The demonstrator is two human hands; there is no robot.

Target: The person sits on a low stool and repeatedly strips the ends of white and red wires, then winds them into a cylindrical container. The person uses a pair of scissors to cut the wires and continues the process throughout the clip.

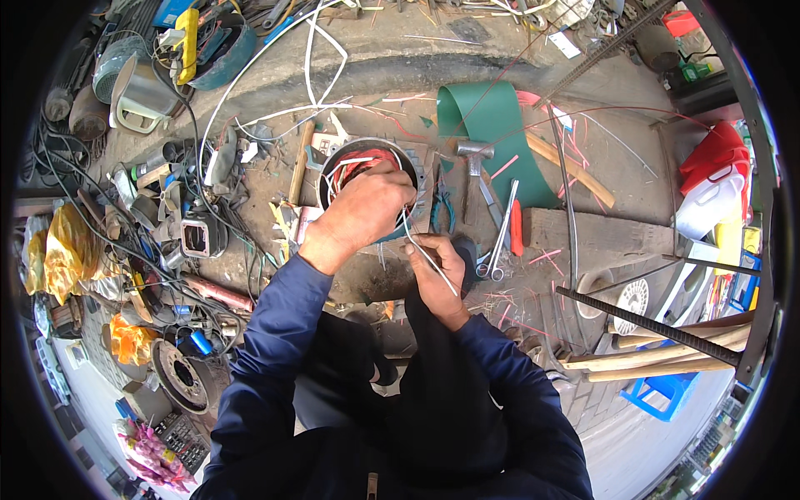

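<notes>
The left hand (364,202) curls over the round grey metal housing (406,156), its grip hidden; inside lie red wire coils (340,172). The right hand (439,273) pinches a thin whitish strand (450,287) near the housing's edge.

Soft daylight brightens my left grip (358,208) while my trousers (446,392) sink near black; pale glare washes the lower sides, fisheye distortion bowing edges inside a black rim.

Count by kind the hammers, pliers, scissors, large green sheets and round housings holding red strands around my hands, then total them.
Hammer: 1
Pliers: 1
Scissors: 1
Large green sheet: 1
Round housing: 1
Total: 5
</notes>
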